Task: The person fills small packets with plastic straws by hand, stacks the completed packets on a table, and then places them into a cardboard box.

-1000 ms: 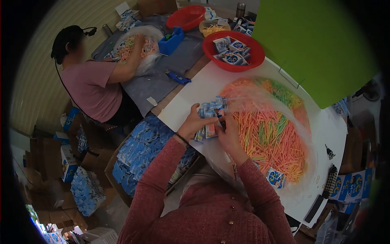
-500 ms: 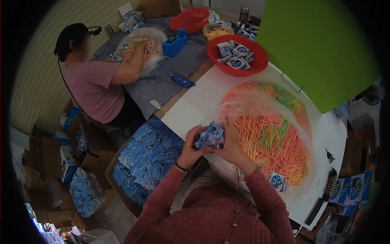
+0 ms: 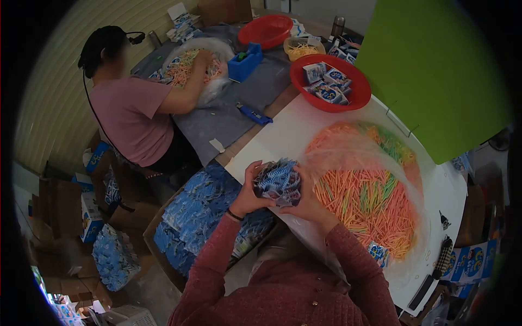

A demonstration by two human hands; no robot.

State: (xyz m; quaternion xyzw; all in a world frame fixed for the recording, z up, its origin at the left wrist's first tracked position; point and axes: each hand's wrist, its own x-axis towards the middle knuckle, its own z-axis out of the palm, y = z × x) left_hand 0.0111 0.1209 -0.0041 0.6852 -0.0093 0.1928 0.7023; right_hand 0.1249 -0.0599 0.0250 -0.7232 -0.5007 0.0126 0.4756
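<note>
My left hand [image 3: 249,191] and my right hand [image 3: 311,196] are wrapped round a bundle of small blue-and-white packets [image 3: 278,182], one hand on each side. The bundle is above the near left edge of the white table [image 3: 277,126]. Just right of my right hand, a clear plastic bag holds many pink, orange, yellow and green sticks [image 3: 359,201]. One blue-and-white packet [image 3: 378,254] lies at the near edge of that bag. Below and left of my hands, a cardboard box is filled with blue packets [image 3: 201,209].
A co-worker in a pink shirt [image 3: 128,117] reaches into another bag of sticks [image 3: 187,68]. A red basin [image 3: 356,100] holds several packs. Near it are a blue tape dispenser [image 3: 244,66], a blue cutter [image 3: 254,114] and a green panel [image 3: 429,81].
The view has shifted slightly, so the tables and basins appear further right and lower. Both hands still hold the bundle, which now shows more of its packet edges.
</note>
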